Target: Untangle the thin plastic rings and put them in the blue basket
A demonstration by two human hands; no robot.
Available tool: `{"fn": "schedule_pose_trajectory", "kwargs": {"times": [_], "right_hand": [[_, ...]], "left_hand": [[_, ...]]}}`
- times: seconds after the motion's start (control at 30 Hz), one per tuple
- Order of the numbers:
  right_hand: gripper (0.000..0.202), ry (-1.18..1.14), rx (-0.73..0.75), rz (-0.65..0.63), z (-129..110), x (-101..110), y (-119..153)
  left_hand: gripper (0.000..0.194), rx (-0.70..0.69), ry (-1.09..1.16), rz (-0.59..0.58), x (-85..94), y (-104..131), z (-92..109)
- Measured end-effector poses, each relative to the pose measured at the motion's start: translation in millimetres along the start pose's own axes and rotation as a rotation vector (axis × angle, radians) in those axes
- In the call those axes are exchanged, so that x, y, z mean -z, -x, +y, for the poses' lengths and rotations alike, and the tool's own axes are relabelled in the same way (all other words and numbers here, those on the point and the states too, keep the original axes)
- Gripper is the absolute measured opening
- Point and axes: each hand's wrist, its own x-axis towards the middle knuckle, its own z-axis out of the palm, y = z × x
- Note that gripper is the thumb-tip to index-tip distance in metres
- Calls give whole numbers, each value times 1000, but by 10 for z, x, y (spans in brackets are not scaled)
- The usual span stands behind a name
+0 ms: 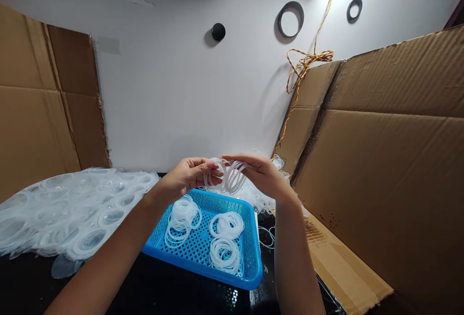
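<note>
Several translucent white rings point(234, 178) hang between my two hands, above the back edge of a blue perforated basket point(203, 271). My left hand point(190, 175) pinches some of the rings between thumb and fingers. From the right, my right hand point(263, 172) is closed over the other rings, its fingers pointing left and its thumb largely hidden. Inside the basket lie loose piles of similar rings, one pile point(183, 218) at the left and two at the right, one pile point(227, 225) behind the other point(225, 255).
Bagged rings point(72, 204) heap up at the left, and more loose rings point(261, 199) lie behind the basket. Cardboard point(391, 160) stands at the right and left. A yellow twisted cord point(297, 83) hangs along the wall. Black rings point(290, 19) are on the wall.
</note>
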Motion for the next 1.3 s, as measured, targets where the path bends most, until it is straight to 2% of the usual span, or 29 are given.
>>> {"fn": "schedule_pose_trajectory", "kwargs": {"times": [0.1,0.17,0.3,0.4,0.47,0.53,0.6,0.67,0.8,0.9,0.97,1.1,1.2,1.3], "right_hand": [[32,-71,-63,-46,36,104,37],[32,-94,-181,-202,59,170,70],[33,-73,-488,-647,237,193,68],[43,61,-662,-766,496,134,-7],[60,138,-705,-729,645,106,-54],[67,174,-699,-665,709,100,-73],[69,167,-650,-592,672,105,-65],[68,44,-537,-537,562,92,-47],[55,-427,-201,-532,306,-13,-38],[33,-484,-89,-490,165,-78,-48],[24,-494,-75,-466,89,-84,-47],[28,-498,-56,-389,-23,-76,-33],[23,-434,-45,-319,-71,-109,-26],[20,-343,-77,-198,-101,-147,-20]], "left_hand": [[18,-21,10,67,58,-48,4],[16,-31,10,86,91,-66,19],[18,-24,-2,78,132,-72,34],[20,-9,-31,42,131,-55,31],[23,17,-53,-3,115,-36,27],[25,36,-89,-58,89,-15,21],[24,25,-136,-109,54,10,12],[24,-4,-182,-150,8,39,3],[32,-52,-257,-173,-98,120,17],[37,-70,-275,-170,-155,185,57],[38,-83,-284,-170,-179,222,82],[35,-85,-283,-189,-224,282,105],[34,-51,-248,-222,-259,314,112],[32,-49,-230,-222,-284,329,126]]}}
